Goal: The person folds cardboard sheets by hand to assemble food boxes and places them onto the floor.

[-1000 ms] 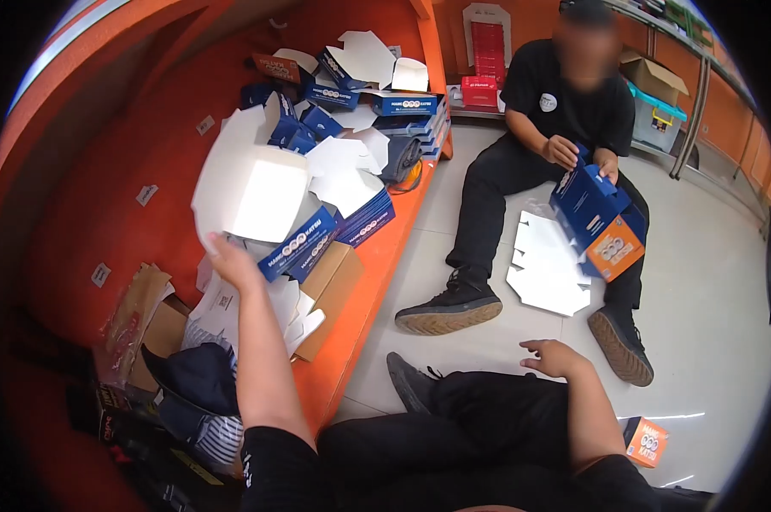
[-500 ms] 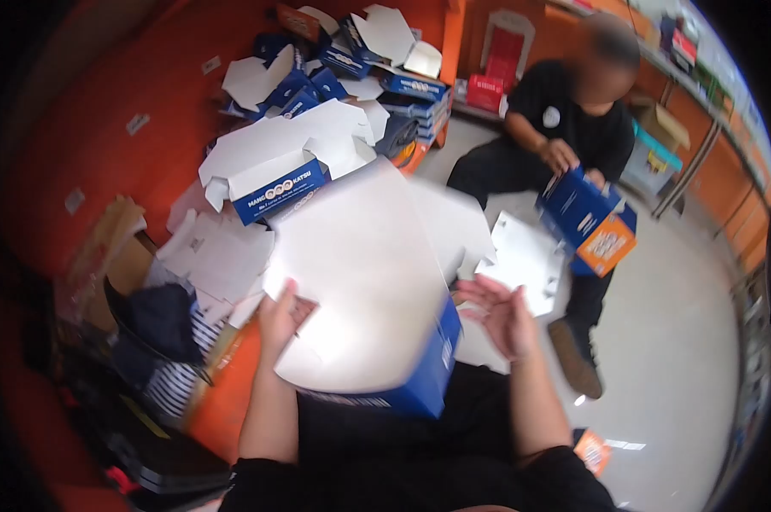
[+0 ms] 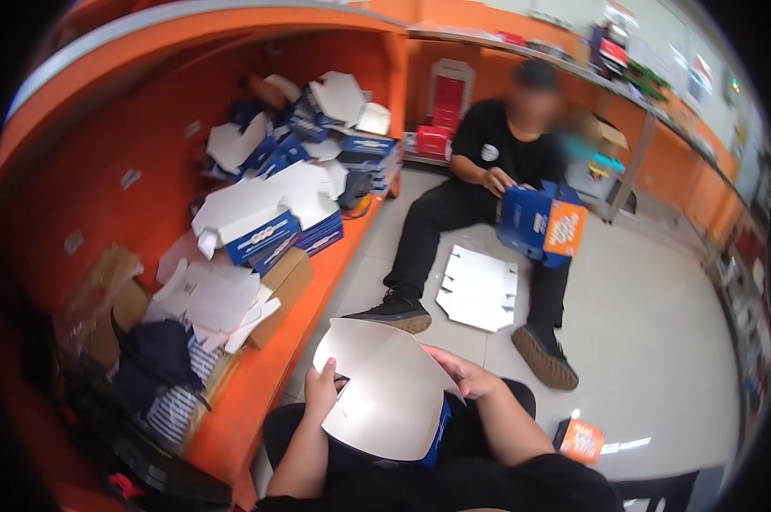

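A part-folded cardboard box (image 3: 385,397), white inside with blue printed outer sides, rests over my lap. My left hand (image 3: 321,394) grips its left edge, thumb on the white face. At the upper right edge, my right hand (image 3: 464,373) has hold of a white flap, with some fingers hidden behind the card. A small blue and orange box (image 3: 580,440) lies on the floor to the right of my right arm.
An orange shelf (image 3: 317,320) on the left carries stacked blue boxes (image 3: 266,239) and flat white card (image 3: 206,294). Opposite sits a person (image 3: 505,141) handling a blue and orange box (image 3: 539,224). A white card sheet (image 3: 479,288) lies between that person's legs.
My right hand, earlier spread and apart from the box, now holds its right flap. The box has come lower and closer to my lap. My view has tilted up, showing more room.
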`<action>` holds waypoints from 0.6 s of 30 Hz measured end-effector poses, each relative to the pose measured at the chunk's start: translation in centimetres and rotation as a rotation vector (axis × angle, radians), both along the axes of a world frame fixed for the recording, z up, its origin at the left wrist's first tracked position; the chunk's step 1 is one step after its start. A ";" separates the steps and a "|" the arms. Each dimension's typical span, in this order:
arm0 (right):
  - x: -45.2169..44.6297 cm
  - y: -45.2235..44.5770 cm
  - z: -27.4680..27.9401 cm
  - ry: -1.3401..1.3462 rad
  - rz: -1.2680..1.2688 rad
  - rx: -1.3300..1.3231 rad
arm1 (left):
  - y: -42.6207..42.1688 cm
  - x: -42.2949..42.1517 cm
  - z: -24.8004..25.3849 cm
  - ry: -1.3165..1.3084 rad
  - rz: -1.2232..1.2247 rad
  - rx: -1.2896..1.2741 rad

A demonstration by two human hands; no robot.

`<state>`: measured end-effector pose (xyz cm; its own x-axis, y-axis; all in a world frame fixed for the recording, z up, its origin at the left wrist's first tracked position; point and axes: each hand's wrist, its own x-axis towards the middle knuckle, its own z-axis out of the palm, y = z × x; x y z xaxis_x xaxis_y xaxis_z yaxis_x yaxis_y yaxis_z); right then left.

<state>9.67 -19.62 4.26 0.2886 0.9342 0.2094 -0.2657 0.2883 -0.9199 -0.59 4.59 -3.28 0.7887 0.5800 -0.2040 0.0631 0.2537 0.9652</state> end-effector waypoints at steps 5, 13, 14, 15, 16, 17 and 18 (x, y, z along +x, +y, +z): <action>-1.6 -1.4 0.3 -0.123 -0.013 -0.043 | -1.9 -2.5 2.9 -0.060 0.036 0.366; -3.2 -1.0 1.0 -0.177 -0.505 -0.272 | -3.0 -4.5 6.3 -0.584 -0.461 -0.183; -3.7 -1.1 1.0 -0.111 -0.538 -0.201 | -4.1 -5.5 8.6 -0.619 -0.489 -0.119; -3.7 -1.2 0.6 -0.098 -0.534 -0.221 | -3.6 -6.4 8.8 -0.479 -0.410 0.366; -3.7 -1.8 0.4 -0.092 -0.544 -0.259 | -3.9 -6.7 8.8 -0.333 -0.324 0.823; -3.6 -1.9 -0.3 -0.117 -0.593 -0.246 | -4.2 -6.1 9.0 -0.585 -0.576 0.068; -3.6 -1.9 -0.8 -0.146 -0.643 -0.243 | -4.8 -6.2 9.5 -0.576 -0.607 0.116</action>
<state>6.04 -21.48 3.43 0.7847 0.6125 0.0948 0.0195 0.1283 -0.9915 -6.80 -0.25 6.24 0.9327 0.0147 0.3604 -0.3537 0.2324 0.9060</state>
